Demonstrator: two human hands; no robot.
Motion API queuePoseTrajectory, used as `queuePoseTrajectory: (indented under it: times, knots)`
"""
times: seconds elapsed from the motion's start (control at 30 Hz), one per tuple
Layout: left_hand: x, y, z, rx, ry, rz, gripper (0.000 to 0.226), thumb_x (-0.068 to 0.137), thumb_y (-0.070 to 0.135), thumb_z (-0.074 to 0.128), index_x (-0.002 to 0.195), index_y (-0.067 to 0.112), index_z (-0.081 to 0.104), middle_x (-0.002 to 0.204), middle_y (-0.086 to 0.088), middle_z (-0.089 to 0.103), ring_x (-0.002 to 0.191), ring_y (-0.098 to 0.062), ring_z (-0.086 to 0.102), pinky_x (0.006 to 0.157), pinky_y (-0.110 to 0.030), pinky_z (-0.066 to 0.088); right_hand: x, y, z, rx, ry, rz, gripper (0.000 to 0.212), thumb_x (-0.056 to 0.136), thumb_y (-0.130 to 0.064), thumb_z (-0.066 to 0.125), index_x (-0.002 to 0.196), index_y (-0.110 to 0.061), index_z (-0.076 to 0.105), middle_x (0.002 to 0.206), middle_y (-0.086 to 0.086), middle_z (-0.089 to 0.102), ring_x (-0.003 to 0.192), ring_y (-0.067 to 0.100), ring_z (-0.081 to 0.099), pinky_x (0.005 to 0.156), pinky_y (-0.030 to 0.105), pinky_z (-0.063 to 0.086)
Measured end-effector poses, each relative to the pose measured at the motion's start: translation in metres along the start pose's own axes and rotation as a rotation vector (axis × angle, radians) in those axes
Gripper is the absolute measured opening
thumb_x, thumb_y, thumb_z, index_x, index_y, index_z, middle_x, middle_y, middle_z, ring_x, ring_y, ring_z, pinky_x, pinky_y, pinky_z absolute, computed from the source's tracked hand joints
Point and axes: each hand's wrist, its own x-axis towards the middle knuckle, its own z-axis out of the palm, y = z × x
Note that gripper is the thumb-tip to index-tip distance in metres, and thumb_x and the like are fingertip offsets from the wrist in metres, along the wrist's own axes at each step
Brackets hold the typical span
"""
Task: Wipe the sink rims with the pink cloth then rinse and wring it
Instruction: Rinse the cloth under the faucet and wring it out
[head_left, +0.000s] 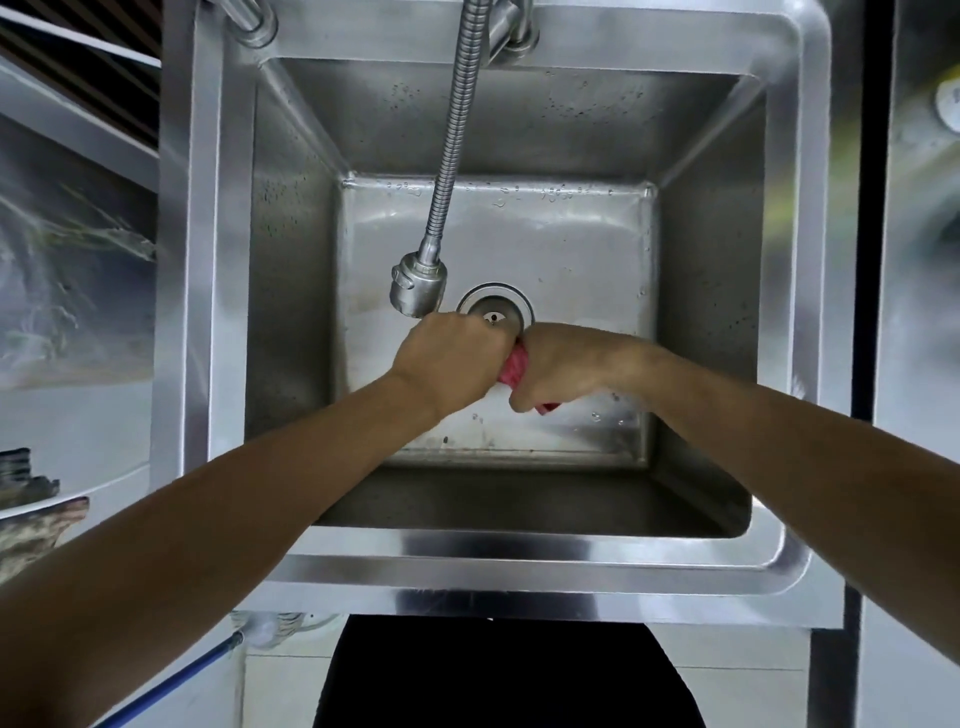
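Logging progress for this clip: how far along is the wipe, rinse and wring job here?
Late stage. Both fists, left hand and right hand, grip the bunched pink cloth over the sink basin, apparently wringing. No water visibly runs from the spray head, so rinsing seems over; droplets dot the basin. Whether the rims were wiped cannot be confirmed. Left: finish wringing.

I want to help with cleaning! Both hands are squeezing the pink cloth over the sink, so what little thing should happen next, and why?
Probably one more twist. The left hand and right hand are fisted around the pink cloth above the sink basin, near the drain. No water seems to run from the faucet head, so rinsing looks finished.
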Motion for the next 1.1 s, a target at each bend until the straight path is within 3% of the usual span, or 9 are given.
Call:
queuePoseTrajectory:
  times: [0.13, 0.23, 0.33, 0.47, 0.57, 0.63, 0.77, 0.93, 1.1]
  knots:
    - [0.018, 0.004, 0.0, -0.298, -0.303, -0.281, 0.01, 0.084, 0.014, 0.064, 0.09, 0.016, 0.058, 0.073, 0.003, 0.051, 0.072, -0.022, 0.055, 0.063, -0.031, 0.044, 0.005, -0.005, 0.007, -0.345, 0.248, 0.015, 0.009, 0.088, -0.02, 0.06, 0.097, -0.02, 0.061, 0.075, -0.008, 0.053, 0.065, 0.016, 0.052, 0.059, 0.028, 0.038]
    - [0.024, -0.001, 0.001, -0.413, -0.475, -0.273, 0.007, 0.076, 0.012, 0.063, 0.069, 0.011, 0.062, 0.051, 0.003, 0.057, 0.048, -0.014, 0.055, 0.053, -0.026, 0.045, 0.013, 0.0, 0.016, -0.518, 0.381, -0.066, 0.031, 0.092, -0.02, 0.055, 0.124, -0.019, 0.057, 0.095, -0.001, 0.066, 0.079, 0.026, 0.058, 0.068, 0.032, 0.037]
    - [0.025, -0.001, -0.001, -0.486, -0.548, -0.244, 0.025, 0.076, 0.015, 0.062, 0.053, 0.013, 0.054, 0.033, 0.006, 0.047, 0.031, -0.012, 0.045, 0.049, -0.023, 0.043, 0.021, 0.006, 0.028, -0.597, 0.493, -0.099, 0.038, 0.092, -0.019, 0.055, 0.13, -0.017, 0.053, 0.107, 0.003, 0.073, 0.088, 0.031, 0.07, 0.068, 0.033, 0.039]
    - [0.022, -0.006, 0.004, -0.713, -0.477, -0.278, 0.017, 0.079, 0.015, 0.07, 0.063, 0.016, 0.063, 0.056, 0.0, 0.061, 0.046, -0.013, 0.059, 0.051, -0.023, 0.051, 0.026, 0.013, 0.029, -0.597, 0.58, -0.116, 0.037, 0.092, -0.016, 0.058, 0.129, -0.017, 0.05, 0.105, 0.001, 0.073, 0.088, 0.031, 0.072, 0.064, 0.032, 0.041]
    - [0.015, -0.015, 0.006, -1.066, -0.574, -0.307, 0.014, 0.081, 0.015, 0.079, 0.093, 0.014, 0.073, 0.084, -0.006, 0.074, 0.072, -0.016, 0.075, 0.061, -0.031, 0.062, 0.025, 0.023, 0.027, -0.595, 0.654, -0.203, 0.042, 0.089, -0.018, 0.068, 0.127, -0.016, 0.051, 0.106, 0.002, 0.07, 0.09, 0.032, 0.069, 0.061, 0.033, 0.037]
    - [0.014, -0.022, 0.007, -1.058, -0.655, -0.298, 0.021, 0.081, 0.017, 0.081, 0.101, 0.014, 0.073, 0.09, -0.006, 0.075, 0.081, -0.019, 0.077, 0.062, -0.033, 0.063, 0.024, 0.026, 0.033, -0.609, 0.729, -0.257, 0.049, 0.081, -0.02, 0.08, 0.123, -0.014, 0.055, 0.106, 0.005, 0.07, 0.088, 0.032, 0.068, 0.063, 0.034, 0.042]
    - [0.022, -0.029, 0.007, -0.792, -0.613, -0.201, 0.016, 0.08, 0.021, 0.076, 0.095, 0.019, 0.07, 0.084, -0.005, 0.076, 0.072, -0.023, 0.077, 0.056, -0.027, 0.058, 0.005, 0.024, 0.02, -0.056, 0.328, -0.179, 0.065, 0.081, -0.042, 0.083, 0.133, -0.029, 0.048, 0.118, -0.009, 0.063, 0.1, 0.017, 0.062, 0.085, 0.031, 0.048]
    - [0.003, -0.018, 0.019, -0.496, 0.04, 0.028, 0.018, 0.082, 0.022, 0.077, 0.095, 0.017, 0.065, 0.078, -0.002, 0.067, 0.071, -0.027, 0.066, 0.063, -0.035, 0.055, -0.01, 0.056, -0.029, 0.541, -0.088, -0.114, 0.057, 0.073, -0.057, 0.082, 0.12, -0.03, 0.066, 0.11, -0.007, 0.076, 0.104, 0.017, 0.071, 0.086, 0.034, 0.056]
    - [0.001, -0.016, 0.027, -0.253, 0.525, 0.276, 0.022, 0.074, 0.003, 0.079, 0.093, 0.006, 0.068, 0.081, -0.007, 0.066, 0.07, -0.029, 0.064, 0.049, -0.036, 0.053, 0.007, 0.077, -0.023, 0.887, -0.573, -0.151, 0.109, 0.058, -0.063, 0.092, 0.145, -0.013, 0.052, 0.141, 0.014, 0.064, 0.126, 0.034, 0.064, 0.097, 0.051, 0.058]
